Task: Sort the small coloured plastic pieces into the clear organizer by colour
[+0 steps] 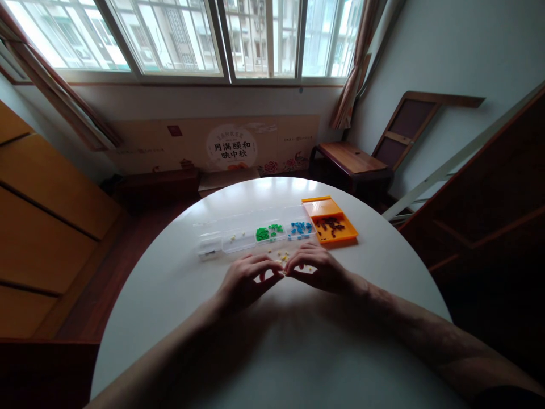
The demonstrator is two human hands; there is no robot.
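My left hand (251, 278) and my right hand (317, 267) meet fingertip to fingertip over the white table (298, 352). Each one pinches with thumb and forefinger; a tiny pale piece seems to sit between them, too small to name. Small yellow pieces (284, 258) lie loose just behind the fingertips, partly hidden by my right hand. Beyond them stands a clear plastic compartment box (238, 244) holding green bricks (263, 233), blue bricks (300, 228) and a few pale bits. An orange box (351, 232) with dark brown pieces (332, 225) adjoins its right end.
A wooden chair (353, 158) stands behind the table at the right, near a folded chair-like frame (404, 133). A printed cardboard panel (272, 139) runs below the window (183, 40). Orange-brown cabinet doors (46, 227) are on the left.
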